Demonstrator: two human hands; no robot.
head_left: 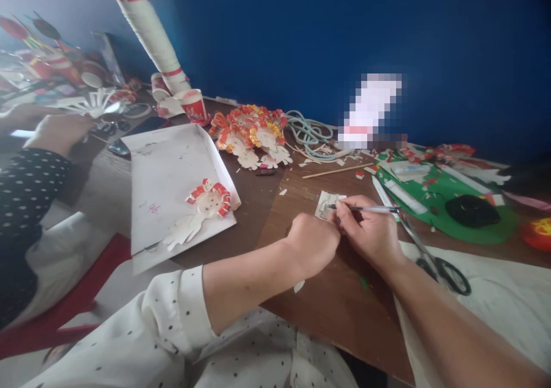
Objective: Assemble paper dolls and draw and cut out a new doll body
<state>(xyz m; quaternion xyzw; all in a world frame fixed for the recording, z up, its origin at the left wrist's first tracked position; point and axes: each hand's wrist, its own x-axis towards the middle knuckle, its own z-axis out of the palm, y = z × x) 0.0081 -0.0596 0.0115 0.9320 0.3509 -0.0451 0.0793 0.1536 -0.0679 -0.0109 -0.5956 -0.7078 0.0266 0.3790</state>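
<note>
My right hand [372, 233] grips a slim pen [374, 209] with a clear barrel and dark end. Its tip meets a small white piece of paper [323, 203] that bears dark drawn lines and lies on the brown table [293, 221]. Curled beside the paper's lower edge is my left hand [316, 241]; its fingertips are hidden, so what it holds, if anything, cannot be seen. To the left, a paper figure [209, 201] with a drawn face and red-white curled trim lies in a shallow white box lid [150, 158].
Scissors [430, 259] lie right of my right forearm on white paper [503, 296]. Beyond are a green sheet [456, 221] with scraps, a thin stick [338, 170], a coiled cable [307, 132], several paper figures [253, 132] and a paper cup [193, 107]. Another person's hands [60, 130] work at left.
</note>
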